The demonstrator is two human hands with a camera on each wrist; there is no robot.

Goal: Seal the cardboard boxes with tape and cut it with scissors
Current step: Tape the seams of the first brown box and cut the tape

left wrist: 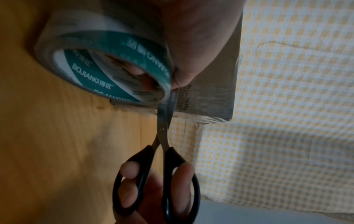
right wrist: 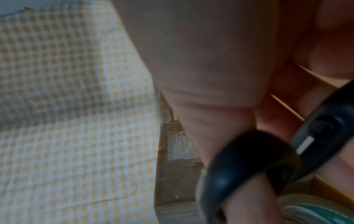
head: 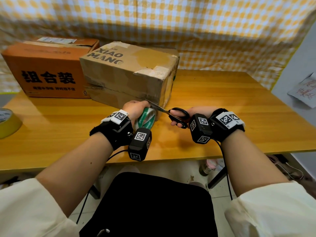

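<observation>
While the brown cardboard box stands toward the back of the wooden surface, its near lower corner is met by the tape roll and the scissors. The roll, printed green and white, is gripped on edge by the left hand, a finger being seen through its core in the left wrist view, and it is pressed against the box's lower edge. The black-handled scissors are held by the right hand, thumb and fingers curled through the loops, with the blades nearly closed at the strip between roll and box; whether the tape is already cut cannot be told. An orange printed box stands just beside the brown one on the left, and a yellow tape roll is cut off by the frame at the surface's left edge. Bare wood lies open to the right and along the near edge. The right wrist view is blurred and mostly filled by the hand.
</observation>
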